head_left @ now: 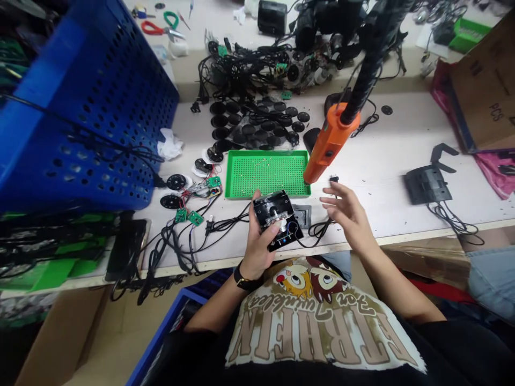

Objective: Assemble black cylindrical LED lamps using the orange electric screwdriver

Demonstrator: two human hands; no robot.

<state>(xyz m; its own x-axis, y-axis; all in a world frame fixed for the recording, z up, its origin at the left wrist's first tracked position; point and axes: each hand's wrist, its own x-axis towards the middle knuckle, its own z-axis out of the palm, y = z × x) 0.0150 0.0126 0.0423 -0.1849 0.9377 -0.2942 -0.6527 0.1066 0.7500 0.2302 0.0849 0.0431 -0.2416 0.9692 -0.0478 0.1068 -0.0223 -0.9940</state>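
Black housing lies held in left grip, seemingly thumb-clamped; right grip wide

Your left hand grips an opened black plastic housing, thumb over its inside, wires showing. Your right hand is open, fingers spread near a power plug on the counter. Beyond the housing lies a perforated green tray; an orange electric screwdriver tilts over its near right corner. Green circuit boards lie to your left.
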